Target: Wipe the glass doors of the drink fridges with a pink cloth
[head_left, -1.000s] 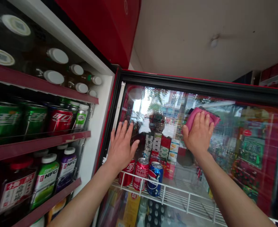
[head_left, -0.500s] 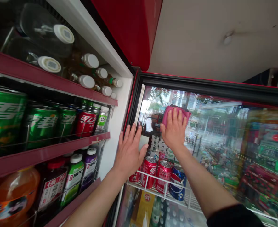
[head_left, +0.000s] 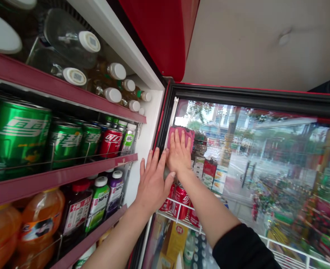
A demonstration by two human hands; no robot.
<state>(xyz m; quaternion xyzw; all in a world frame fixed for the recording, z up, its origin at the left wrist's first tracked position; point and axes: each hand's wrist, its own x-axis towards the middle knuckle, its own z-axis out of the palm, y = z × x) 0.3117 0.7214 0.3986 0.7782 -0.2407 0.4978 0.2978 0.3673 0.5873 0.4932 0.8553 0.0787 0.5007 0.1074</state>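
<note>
Standing open from the drinks cooler (head_left: 148, 134), the glass door (head_left: 254, 96) is framed in black. Along its left edge the left hand (head_left: 152, 183) is laid, fingers slightly spread. Beside it, the pink cloth (head_left: 190, 136) is pressed against the glass by the slightly parted fingers of the right hand (head_left: 179, 155).

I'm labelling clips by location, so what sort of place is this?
Probably a shop: there's a drinks fridge with a glass door, its shelves stocked with rows of cans and bottles.
</note>
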